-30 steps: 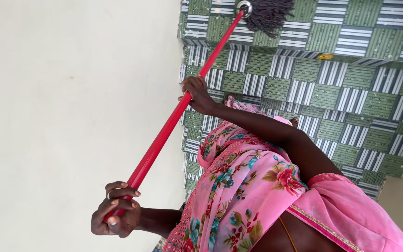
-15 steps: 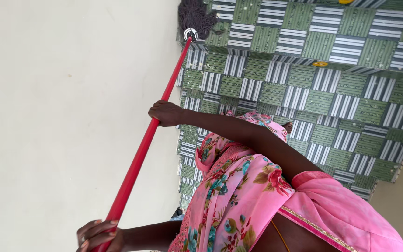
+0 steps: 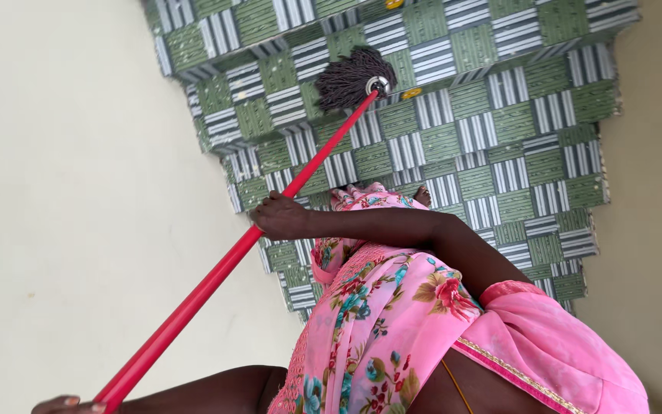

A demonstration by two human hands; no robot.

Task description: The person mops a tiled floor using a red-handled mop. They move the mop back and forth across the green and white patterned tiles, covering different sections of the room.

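A mop with a long red handle [image 3: 216, 276] runs diagonally from the bottom left up to its dark string head [image 3: 350, 77], which rests on a green and white patterned stair step [image 3: 453, 142]. My right hand [image 3: 281, 217] grips the handle about midway, the arm stretched out from my pink floral garment [image 3: 392, 307]. My left hand [image 3: 63, 404] holds the handle's near end at the bottom edge, with only its fingertips in view. A bare foot [image 3: 421, 195] peeks out below the cloth on a step.
The tiled stairs [image 3: 545, 107] descend away from me, several steps in view. A plain cream wall [image 3: 63, 192] bounds them on the left, and another cream wall [image 3: 653, 192] stands on the right. A small yellow spot [image 3: 411, 93] lies on one step.
The mop head has swung from the wall-side edge of the stairs toward the middle of a step. My left hand has sunk nearly out of the frame, and more of the stairs shows.
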